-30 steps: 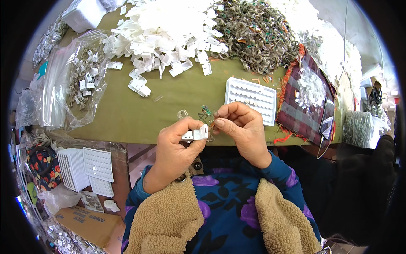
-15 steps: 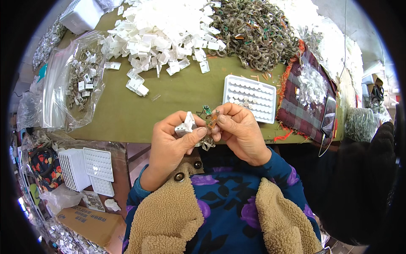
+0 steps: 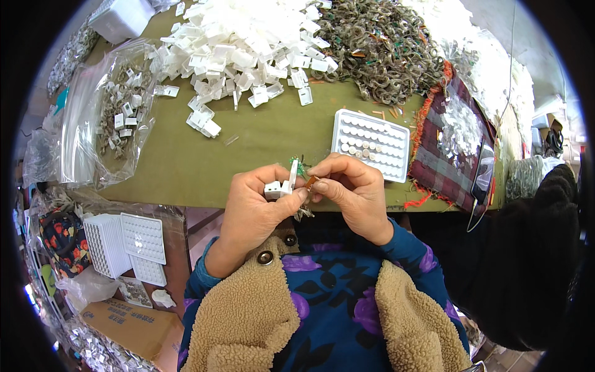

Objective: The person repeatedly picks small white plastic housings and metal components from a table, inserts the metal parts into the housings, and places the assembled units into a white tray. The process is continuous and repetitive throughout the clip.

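Observation:
Over the near edge of the green table, my left hand (image 3: 251,204) holds a small white plastic casing (image 3: 274,190) between thumb and fingers, its lid standing up. Close beside it, my right hand (image 3: 356,198) pinches a little orange-brown strip (image 3: 311,182) between thumb and forefinger. A small green circuit board (image 3: 300,167) with thin wires shows between the hands, right behind the casing. Below the fingertips hangs a bundle of greyish wire (image 3: 302,213), partly hidden. Whether the strip touches the casing I cannot tell.
Beyond the hands lie a heap of white casings (image 3: 238,46) and a heap of coiled wire parts (image 3: 378,46). A white tray of round pieces (image 3: 370,146) stands right of them, beside a plaid cloth (image 3: 426,152). Leftward are a clear bag (image 3: 83,152), stacked trays (image 3: 105,245) and a cardboard box (image 3: 133,325).
The casing has turned in my left hand, its lid now upright and nearer the right hand. The green board has shifted behind the lid. My right hand has moved slightly, still pinching the strip.

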Demonstrator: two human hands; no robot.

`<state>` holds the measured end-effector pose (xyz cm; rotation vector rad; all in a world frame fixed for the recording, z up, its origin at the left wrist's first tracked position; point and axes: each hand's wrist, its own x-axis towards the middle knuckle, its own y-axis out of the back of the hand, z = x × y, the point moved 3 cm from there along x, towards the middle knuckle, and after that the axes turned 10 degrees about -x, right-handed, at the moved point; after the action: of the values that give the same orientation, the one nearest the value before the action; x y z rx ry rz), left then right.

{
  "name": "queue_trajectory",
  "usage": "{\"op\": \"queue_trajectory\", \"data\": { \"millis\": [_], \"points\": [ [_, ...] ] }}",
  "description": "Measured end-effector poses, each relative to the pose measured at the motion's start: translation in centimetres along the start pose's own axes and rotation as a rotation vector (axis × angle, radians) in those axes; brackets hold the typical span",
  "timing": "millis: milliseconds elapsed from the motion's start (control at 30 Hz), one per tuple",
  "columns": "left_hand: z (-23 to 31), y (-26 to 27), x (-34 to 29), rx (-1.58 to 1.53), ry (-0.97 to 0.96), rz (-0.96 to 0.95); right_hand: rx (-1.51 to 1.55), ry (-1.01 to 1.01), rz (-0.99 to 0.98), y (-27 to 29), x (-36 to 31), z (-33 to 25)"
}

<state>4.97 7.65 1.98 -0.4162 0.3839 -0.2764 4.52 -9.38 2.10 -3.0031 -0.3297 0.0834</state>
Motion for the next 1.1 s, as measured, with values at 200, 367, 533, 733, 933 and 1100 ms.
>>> {"op": "queue_trajectory", "data": {
  "millis": [200,367,533,733,933,1100],
  "points": [
    [0.5,-0.5,0.0,-0.103,-0.191,0.058,-0.123,0.146,0.004,0.2,-0.1,0.1],
    [0.7,0.2,0.0,-0.118,0.006,-0.042,-0.365,0.339,-0.043,0.3,0.2,-0.5],
    [-0.1,0.4,0.5,-0.264,0.044,-0.094,-0.029,0.063,-0.002,0.3,-0.3,0.0],
    [-0.5,0.6,1.2,-0.386,0.045,-0.131,0.218,-0.035,-0.012,0.5,0.0,0.7],
    [-0.7,0.4,1.2,-0.379,0.060,-0.092,0.215,-0.011,0.046,0.8,0.1,0.7],
    [-0.4,0.3,1.5,-0.342,0.069,-0.122,0.240,-0.054,0.061,1.1,0.4,0.8]
  ]
}}
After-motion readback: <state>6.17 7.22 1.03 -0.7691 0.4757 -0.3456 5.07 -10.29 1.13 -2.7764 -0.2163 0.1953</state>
